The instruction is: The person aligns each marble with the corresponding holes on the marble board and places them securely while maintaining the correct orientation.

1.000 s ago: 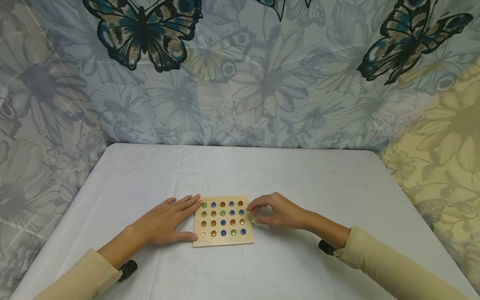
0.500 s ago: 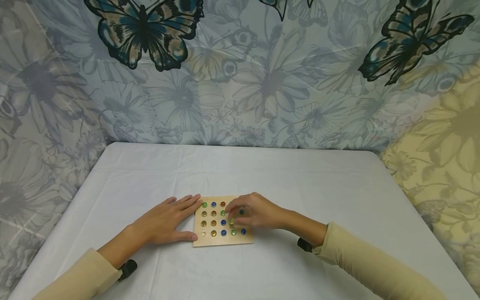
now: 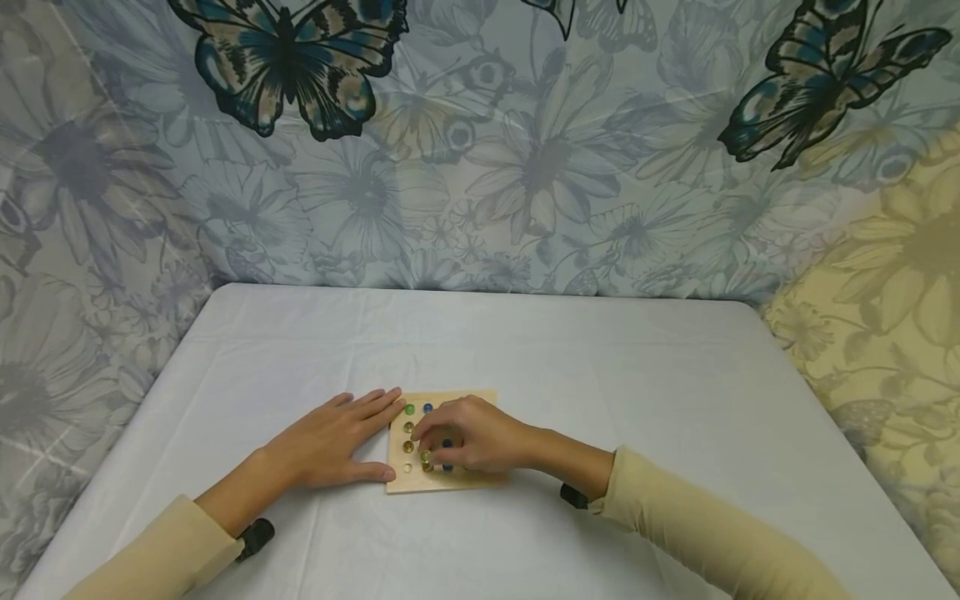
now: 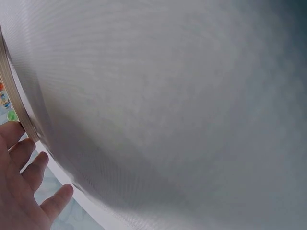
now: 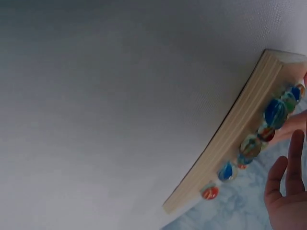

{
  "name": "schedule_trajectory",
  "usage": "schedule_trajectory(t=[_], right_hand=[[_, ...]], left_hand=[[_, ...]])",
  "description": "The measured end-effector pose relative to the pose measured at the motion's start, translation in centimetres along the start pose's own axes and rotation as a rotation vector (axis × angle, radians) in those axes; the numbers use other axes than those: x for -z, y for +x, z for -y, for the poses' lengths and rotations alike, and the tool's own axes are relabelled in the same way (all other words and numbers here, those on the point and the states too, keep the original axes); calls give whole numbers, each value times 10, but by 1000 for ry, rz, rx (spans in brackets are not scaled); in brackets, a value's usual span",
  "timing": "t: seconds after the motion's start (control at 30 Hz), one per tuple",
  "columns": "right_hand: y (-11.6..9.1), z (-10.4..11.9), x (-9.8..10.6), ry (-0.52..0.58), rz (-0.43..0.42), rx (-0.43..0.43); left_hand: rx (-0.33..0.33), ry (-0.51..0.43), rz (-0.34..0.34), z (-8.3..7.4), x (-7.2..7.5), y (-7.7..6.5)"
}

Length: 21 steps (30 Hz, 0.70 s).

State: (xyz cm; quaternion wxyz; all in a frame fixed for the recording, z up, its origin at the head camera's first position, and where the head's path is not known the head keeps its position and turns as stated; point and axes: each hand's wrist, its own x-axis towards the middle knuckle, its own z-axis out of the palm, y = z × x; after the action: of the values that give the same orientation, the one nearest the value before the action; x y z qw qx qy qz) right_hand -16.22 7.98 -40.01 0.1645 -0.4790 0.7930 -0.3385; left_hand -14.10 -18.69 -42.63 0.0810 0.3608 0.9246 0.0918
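A flat wooden board (image 3: 417, 484) with rows of glass marbles in its holes lies on the table. My left hand (image 3: 337, 442) is spread at the board's left side, its fingertips and thumb touching that edge. Over the board, my right hand (image 3: 480, 435) pinches a yellowish-green marble (image 3: 425, 457) between thumb and fingers. At the near left corner is a bare hole (image 3: 407, 468). The right hand covers most of the right-hand marbles in the head view. In the right wrist view, blue marbles (image 5: 276, 113) and a red marble (image 5: 209, 192) stand above the board's surface.
A white cloth covers the table (image 3: 637, 358). Behind it hangs a flowered fabric (image 3: 540, 167) with butterflies. Each wrist bears a dark device; the black one on the left (image 3: 257, 539) sits below the sleeve.
My right hand has moved left from the board's right edge across the marbles with the pinched marble, toward the near left corner. The left hand has stayed in place.
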Motion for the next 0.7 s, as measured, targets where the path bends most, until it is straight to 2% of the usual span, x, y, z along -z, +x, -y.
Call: schedule_trajectory(t=[0.3,0.7], right_hand=[[12,3,-9,-1,36,25],[19,2,-15,-141,54,-7]], left_hand=[[-22,-3,-27,0,0,-2],[-18,0,-12,1,0,-1]])
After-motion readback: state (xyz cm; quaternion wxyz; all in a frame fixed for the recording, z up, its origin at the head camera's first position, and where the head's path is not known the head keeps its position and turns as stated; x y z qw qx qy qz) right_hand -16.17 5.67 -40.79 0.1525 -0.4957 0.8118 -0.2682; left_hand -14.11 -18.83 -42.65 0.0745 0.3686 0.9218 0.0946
